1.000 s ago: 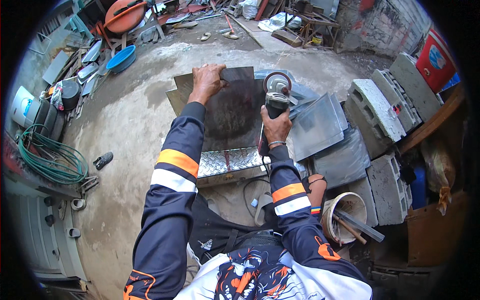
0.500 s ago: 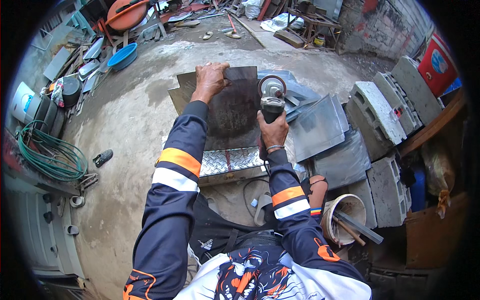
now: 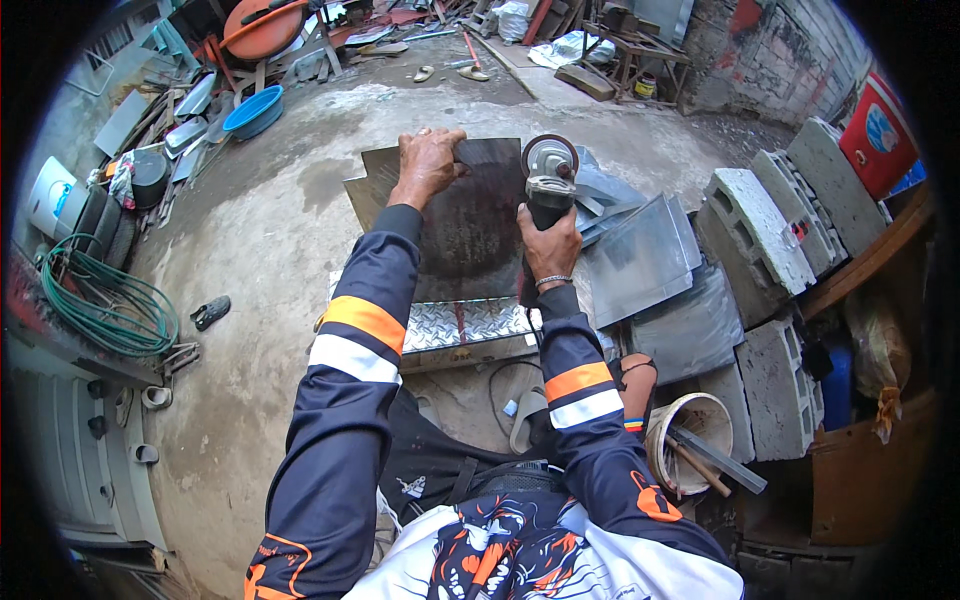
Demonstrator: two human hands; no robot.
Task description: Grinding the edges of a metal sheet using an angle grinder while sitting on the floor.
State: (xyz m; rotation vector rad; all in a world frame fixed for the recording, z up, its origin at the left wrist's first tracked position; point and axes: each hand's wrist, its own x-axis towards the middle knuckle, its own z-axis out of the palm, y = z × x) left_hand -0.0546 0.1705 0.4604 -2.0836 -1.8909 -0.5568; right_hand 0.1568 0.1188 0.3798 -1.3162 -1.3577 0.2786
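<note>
My left hand is closed over the far edge of a dark, flat metal sheet, its fingers curled past the rim. In my right hand is an angle grinder, gripped round its black body. The grinder's round disc points away from me, close beside the sheet's right edge. Whether the disc touches the metal I cannot tell. Under the near end of the sheet lies a diamond-patterned metal plate.
Grey sheet-metal pieces lie to the right, beside concrete blocks. A white bucket holding metal and wooden bars stands near my right knee. A dark cord lies by my feet. Coiled green hose is at the left.
My right hand and the angle grinder have moved a little farther away along the sheet's right edge. My left hand keeps its hold on the far edge. The whole view has shifted slightly.
</note>
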